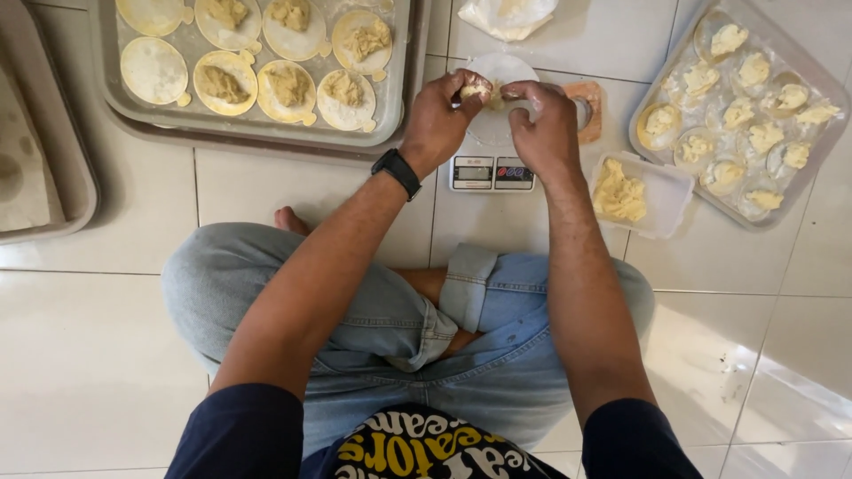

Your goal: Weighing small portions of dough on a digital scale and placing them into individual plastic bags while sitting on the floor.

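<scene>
Both hands meet in the upper middle of the frame, just above a small white scale (490,151) that stands on the tiled floor (98,355). The left hand (437,120), a black watch (397,171) on its wrist, cups a dumpling (477,90) between thumb and fingers; the right hand (543,124) pinches the same piece from the other side. Each grip is closed on it, fingertips nearly touching, so only a pale edge of dough and a bit of yellowish filling show.

To do this fold well, I judge, the pressure should be light and even along the rim, so the wrapper seals without the filling squeezing out; floury fingertips help here, and the piece is best kept over the scale's plate so crumbs fall there.

The dumpling looks soft and pale, dusted with flour, smaller than the hands around it; how far its seam is shut cannot be told.

At upper left a grey tray (115,106) holds round wrappers (153,69), most with a lump of filling in the middle. At upper right a second tray (799,182) carries folded pieces (763,137), set apart from one another. Between that tray and the scale a small clear tub (667,200) holds more filling (619,192). A plastic bag (508,16) lies at the top edge. The person sits cross-legged in jeans (390,337).
</scene>
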